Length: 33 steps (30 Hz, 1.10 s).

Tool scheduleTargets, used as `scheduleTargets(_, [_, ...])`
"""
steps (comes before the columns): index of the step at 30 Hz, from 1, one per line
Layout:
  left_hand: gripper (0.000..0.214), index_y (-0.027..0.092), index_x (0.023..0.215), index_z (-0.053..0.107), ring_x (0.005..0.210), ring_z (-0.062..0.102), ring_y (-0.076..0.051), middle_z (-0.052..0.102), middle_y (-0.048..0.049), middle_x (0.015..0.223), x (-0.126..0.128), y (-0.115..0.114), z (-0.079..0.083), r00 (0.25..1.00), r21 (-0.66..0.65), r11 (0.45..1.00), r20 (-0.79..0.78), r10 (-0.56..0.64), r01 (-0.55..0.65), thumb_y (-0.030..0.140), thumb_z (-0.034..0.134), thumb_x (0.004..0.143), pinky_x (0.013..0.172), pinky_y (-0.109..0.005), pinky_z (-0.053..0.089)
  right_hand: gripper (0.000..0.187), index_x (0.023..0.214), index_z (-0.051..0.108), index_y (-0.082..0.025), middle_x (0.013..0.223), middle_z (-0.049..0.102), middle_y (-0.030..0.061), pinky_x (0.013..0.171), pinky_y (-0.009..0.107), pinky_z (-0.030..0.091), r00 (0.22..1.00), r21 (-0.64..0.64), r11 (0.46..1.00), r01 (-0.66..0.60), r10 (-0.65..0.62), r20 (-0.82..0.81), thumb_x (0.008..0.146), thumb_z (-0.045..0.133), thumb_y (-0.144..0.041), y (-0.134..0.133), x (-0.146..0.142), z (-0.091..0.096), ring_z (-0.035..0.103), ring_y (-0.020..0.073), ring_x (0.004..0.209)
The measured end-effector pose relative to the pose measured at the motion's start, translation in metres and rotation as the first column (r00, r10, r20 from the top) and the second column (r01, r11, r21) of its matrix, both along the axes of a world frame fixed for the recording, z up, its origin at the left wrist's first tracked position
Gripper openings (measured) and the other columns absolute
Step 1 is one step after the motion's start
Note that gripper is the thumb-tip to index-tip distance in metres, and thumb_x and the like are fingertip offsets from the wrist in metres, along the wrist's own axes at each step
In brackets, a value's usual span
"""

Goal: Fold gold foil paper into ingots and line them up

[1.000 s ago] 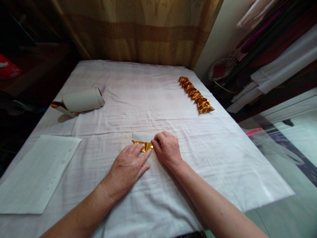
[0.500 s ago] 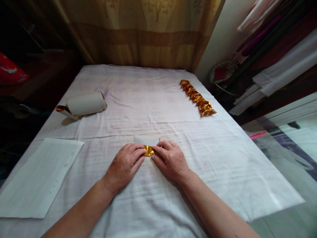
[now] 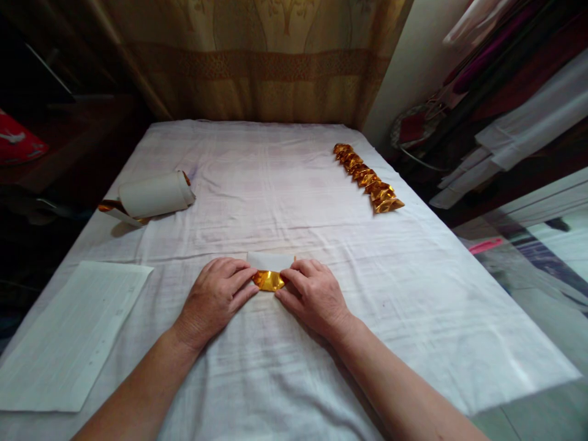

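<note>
Fingers [image 3: 241, 279] touching both ends, gold foil piece [image 3: 269, 281] between

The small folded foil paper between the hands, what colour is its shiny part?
Gold; the shiny foil part shows best in the head view.

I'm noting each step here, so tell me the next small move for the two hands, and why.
Probably pinch both ends of the gold foil piece tighter: the left hand and right hand have their fingertips at its opposite ends, and the nearest of the folded gold pieces on the right shows a pointed end.
</note>
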<state>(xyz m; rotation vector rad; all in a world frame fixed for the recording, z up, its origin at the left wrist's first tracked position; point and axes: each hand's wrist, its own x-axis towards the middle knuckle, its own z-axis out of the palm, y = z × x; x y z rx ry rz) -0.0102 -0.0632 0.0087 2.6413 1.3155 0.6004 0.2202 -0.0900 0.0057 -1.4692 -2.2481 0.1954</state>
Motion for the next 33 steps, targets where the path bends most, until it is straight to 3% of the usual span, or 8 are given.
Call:
scheduleTargets(7, [0.028,0.021,0.099,0.070,0.096,0.061,-0.021,0.070,-0.0063,0.100,0.005,-0.003,0.001,1.000,0.031,1.000,0.004,-0.002,0.002,0.039,0.049,0.098,0.090,-0.038,0.047,0.020,0.099,0.070,-0.021,0.096,0.066,0.0068,0.081,0.034,0.045,0.998,-0.018,0.998,-0.061,0.060,-0.019,0.094,0.058,-0.036,0.003,0.004,0.001,0.057,0.0202,0.086])
scheduleTargets(11, [0.032,0.020,0.091,0.068,0.086,0.059,-0.020,0.068,-0.0049,0.090,0.007,-0.005,-0.001,1.000,0.029,1.000,-0.025,-0.010,0.010,0.039,0.044,0.100,0.083,-0.035,0.046,0.020,0.096,0.070,-0.021,0.097,0.066,0.0073,0.082,0.034,0.045,0.996,-0.038,0.996,-0.079,0.077,-0.039,0.092,0.062,-0.038,0.003,0.006,0.003,0.057,0.0210,0.088])
scheduleTargets(19, [0.026,0.019,0.090,0.065,0.084,0.058,-0.021,0.067,-0.0041,0.086,0.009,-0.007,0.000,0.995,0.060,0.997,-0.095,-0.040,0.046,0.030,0.043,0.100,0.082,-0.037,0.043,0.016,0.091,0.071,-0.021,0.090,0.066,0.0047,0.079,0.031,0.044,0.994,-0.062,0.997,-0.037,0.030,-0.107,0.094,0.056,-0.024,0.008,0.007,-0.003,0.058,0.0183,0.084])
scheduleTargets(28, [0.019,0.020,0.099,0.062,0.082,0.064,-0.021,0.071,-0.0043,0.087,0.015,-0.010,-0.002,0.992,0.012,0.993,-0.038,0.117,-0.117,0.030,0.046,0.099,0.080,-0.037,0.045,0.006,0.091,0.066,-0.021,0.081,0.068,0.0025,0.072,0.030,0.040,0.991,-0.074,0.991,0.114,-0.119,-0.069,0.091,0.061,-0.025,0.010,-0.001,-0.007,0.060,0.0188,0.078])
scheduleTargets(33, [0.016,0.019,0.106,0.060,0.080,0.064,-0.024,0.070,-0.0049,0.084,0.021,-0.014,-0.003,0.978,0.074,0.981,-0.091,0.185,-0.179,0.028,0.050,0.096,0.078,-0.038,0.045,0.006,0.088,0.061,-0.022,0.075,0.066,0.0010,0.069,0.030,0.038,0.983,-0.027,0.987,0.161,-0.163,-0.084,0.091,0.060,-0.026,0.010,-0.004,-0.011,0.057,0.0183,0.072])
